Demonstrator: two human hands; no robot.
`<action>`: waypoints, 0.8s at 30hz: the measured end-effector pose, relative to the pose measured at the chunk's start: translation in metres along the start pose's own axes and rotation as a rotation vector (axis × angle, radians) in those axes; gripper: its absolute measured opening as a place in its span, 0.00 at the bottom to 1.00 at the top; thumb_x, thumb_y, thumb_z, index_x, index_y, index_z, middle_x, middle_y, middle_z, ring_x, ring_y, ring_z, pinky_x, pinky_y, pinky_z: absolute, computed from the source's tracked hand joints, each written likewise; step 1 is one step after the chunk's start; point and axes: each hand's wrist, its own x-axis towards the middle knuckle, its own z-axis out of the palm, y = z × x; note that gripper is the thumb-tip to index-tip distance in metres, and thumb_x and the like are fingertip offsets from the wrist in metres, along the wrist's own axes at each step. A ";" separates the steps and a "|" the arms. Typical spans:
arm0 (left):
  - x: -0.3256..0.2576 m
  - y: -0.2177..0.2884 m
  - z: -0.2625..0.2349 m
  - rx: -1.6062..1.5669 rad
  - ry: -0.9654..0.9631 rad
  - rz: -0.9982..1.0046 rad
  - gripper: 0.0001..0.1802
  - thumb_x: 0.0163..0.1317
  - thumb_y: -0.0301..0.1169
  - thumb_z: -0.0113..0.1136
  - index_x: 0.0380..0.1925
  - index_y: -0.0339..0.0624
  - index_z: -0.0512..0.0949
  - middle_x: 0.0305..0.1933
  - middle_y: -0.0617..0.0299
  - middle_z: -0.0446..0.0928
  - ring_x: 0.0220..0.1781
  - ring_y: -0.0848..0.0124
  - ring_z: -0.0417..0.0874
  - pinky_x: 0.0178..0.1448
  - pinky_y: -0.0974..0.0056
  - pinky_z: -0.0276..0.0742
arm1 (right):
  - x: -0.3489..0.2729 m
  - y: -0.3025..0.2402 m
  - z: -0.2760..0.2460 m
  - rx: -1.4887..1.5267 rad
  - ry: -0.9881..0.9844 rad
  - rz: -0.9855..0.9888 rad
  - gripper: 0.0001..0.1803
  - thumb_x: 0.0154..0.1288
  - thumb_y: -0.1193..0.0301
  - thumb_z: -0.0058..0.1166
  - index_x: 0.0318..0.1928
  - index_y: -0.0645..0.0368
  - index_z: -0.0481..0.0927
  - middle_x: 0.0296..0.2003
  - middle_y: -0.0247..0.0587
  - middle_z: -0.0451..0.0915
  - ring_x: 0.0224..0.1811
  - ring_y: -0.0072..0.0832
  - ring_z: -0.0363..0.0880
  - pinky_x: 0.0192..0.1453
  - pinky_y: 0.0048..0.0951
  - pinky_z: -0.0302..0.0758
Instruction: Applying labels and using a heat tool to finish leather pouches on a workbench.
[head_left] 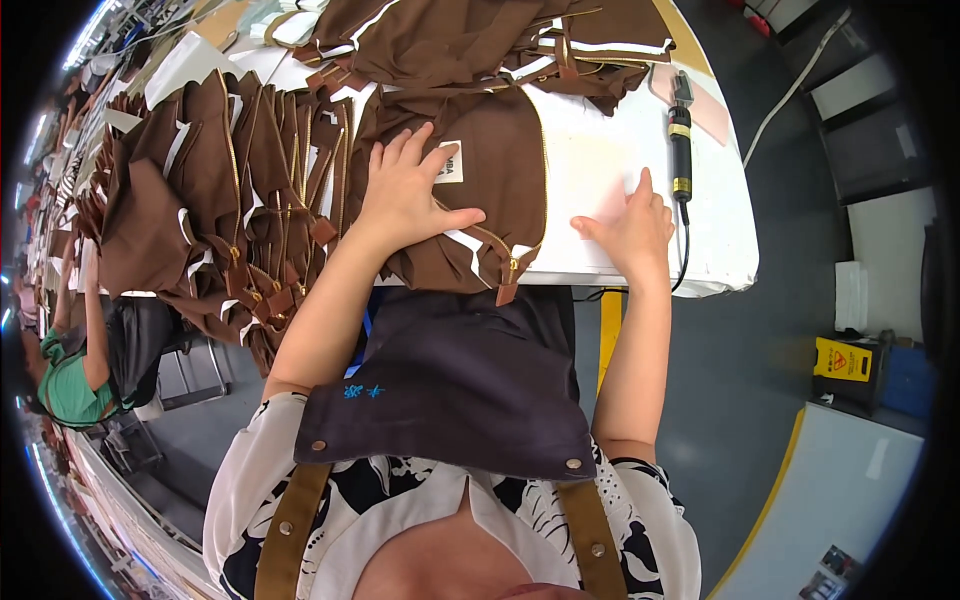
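A brown fabric pouch piece point(505, 135) with a gold zipper along its right edge lies in front of me on the white table. A small cream label point(449, 162) is on it, and a zipper pull with a brown tab point(507, 294) lies at its lower right corner. My left hand point(405, 195) rests on the fabric with fingers and thumb spread, the fingertips beside the label. To the right of the fabric is my right hand point(635, 225), over the white tabletop, thumb and index finger apart and nothing visible in it.
More brown zippered pieces stand in a thick pile point(200, 190) at the left and lie heaped point(430, 45) at the back. A black corded handheld tool point(681, 150) lies on the table point(725, 230) at the right. A person in green point(75, 375) sits far left.
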 end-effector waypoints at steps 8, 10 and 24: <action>-0.006 0.013 0.001 0.004 -0.016 -0.038 0.57 0.37 0.68 0.73 0.67 0.47 0.74 0.77 0.41 0.59 0.79 0.41 0.56 0.79 0.33 0.45 | -0.014 -0.021 0.004 -0.077 0.043 -0.018 0.70 0.39 0.47 0.81 0.74 0.72 0.54 0.62 0.61 0.72 0.66 0.53 0.67 0.72 0.48 0.60; -0.008 0.014 0.001 0.020 -0.011 -0.041 0.57 0.37 0.67 0.74 0.67 0.48 0.74 0.78 0.42 0.59 0.79 0.41 0.56 0.79 0.33 0.46 | -0.013 -0.023 -0.001 -0.079 0.008 -0.005 0.70 0.39 0.47 0.81 0.74 0.74 0.54 0.62 0.60 0.71 0.66 0.54 0.67 0.72 0.48 0.60; -0.006 0.012 0.000 -0.002 -0.032 -0.046 0.63 0.35 0.71 0.72 0.69 0.44 0.71 0.78 0.41 0.58 0.80 0.42 0.54 0.80 0.32 0.42 | 0.002 0.017 0.002 0.982 0.244 0.018 0.12 0.74 0.66 0.56 0.43 0.65 0.80 0.32 0.32 0.81 0.32 0.15 0.72 0.37 0.21 0.71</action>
